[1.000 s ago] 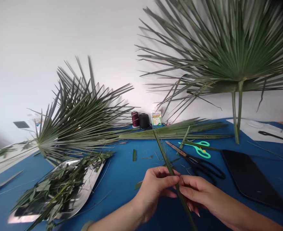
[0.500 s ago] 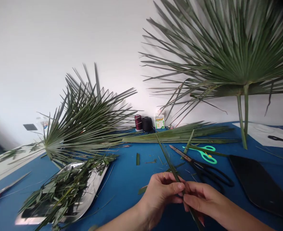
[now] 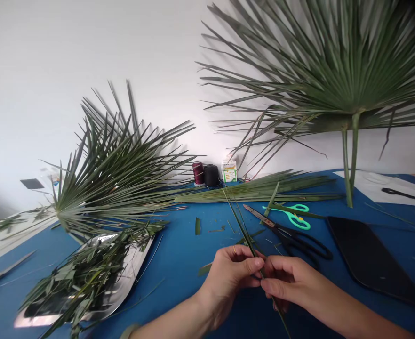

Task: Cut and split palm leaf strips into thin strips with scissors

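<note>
1. Since 0.5 seconds ago, the leaf strip [image 3: 243, 230] has turned to show a narrower edge, with 2 thin lines running towards its tip; split or folded, I cannot tell. Everything on view has slid slightly left and up too.
2. Over at far left, a pointed blade [image 3: 11, 270] with a red handle lies loose, and 1 palm leaf [image 3: 101, 188] sprawls behind it, mostly whole by the look of it.
3. Next, the metal tray [image 3: 134, 270] carries a heap of green cuttings [image 3: 83, 273], so plenty of trimming seems done already.
4. Across the back, 2 spools of thread [image 3: 198, 173] sit beside a small box [image 3: 229, 172]; no thread shows on the strip.
5. Centre stage, the left hand [image 3: 234, 273] pinches the strip tight between thumb and fingers, just above the blue table [image 3: 179, 263].
6. Just beside it, the right hand [image 3: 290, 282] closes on the same strip, lower down. It's 1 long piece, nothing woven or tied that I can see.
7. Further right, black scissors [image 3: 281, 231] and green scissors [image 3: 292, 219] rest unused, while another big leaf [image 3: 352, 89] leans on the wall, largely uncut.
</note>
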Tool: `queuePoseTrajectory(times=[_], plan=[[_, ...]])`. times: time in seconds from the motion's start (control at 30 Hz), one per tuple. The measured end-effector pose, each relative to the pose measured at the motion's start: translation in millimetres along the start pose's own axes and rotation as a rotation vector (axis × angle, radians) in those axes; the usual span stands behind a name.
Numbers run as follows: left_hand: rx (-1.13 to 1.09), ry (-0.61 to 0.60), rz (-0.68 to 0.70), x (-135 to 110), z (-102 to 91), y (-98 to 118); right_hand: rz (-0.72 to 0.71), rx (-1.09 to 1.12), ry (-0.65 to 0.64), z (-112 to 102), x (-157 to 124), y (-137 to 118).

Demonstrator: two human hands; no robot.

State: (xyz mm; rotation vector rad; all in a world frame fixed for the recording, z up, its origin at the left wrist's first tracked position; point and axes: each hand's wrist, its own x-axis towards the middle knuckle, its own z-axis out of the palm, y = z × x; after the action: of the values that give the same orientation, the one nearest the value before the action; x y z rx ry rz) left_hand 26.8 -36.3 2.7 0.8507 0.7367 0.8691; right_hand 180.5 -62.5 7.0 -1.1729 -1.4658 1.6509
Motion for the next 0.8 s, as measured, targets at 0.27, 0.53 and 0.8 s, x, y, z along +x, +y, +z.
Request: queuePoseTrajectory(times=[0.27, 0.53, 0.8], plan=[[-0.013, 0.030, -0.026, 0.0, 0.2, 0.0, 0.027, 0.051, -0.031, -1.3, -4.0, -7.0], [0.077, 0.072, 0.012, -5.2, 6.4, 6.8, 0.037, 0.004, 0.016, 0.7, -4.7, -6.6], [0.076, 0.028, -0.011, -5.1, 2.9, 6.4, 0.031, 0.009, -0.010, -2.6, -6.0, -8.1]])
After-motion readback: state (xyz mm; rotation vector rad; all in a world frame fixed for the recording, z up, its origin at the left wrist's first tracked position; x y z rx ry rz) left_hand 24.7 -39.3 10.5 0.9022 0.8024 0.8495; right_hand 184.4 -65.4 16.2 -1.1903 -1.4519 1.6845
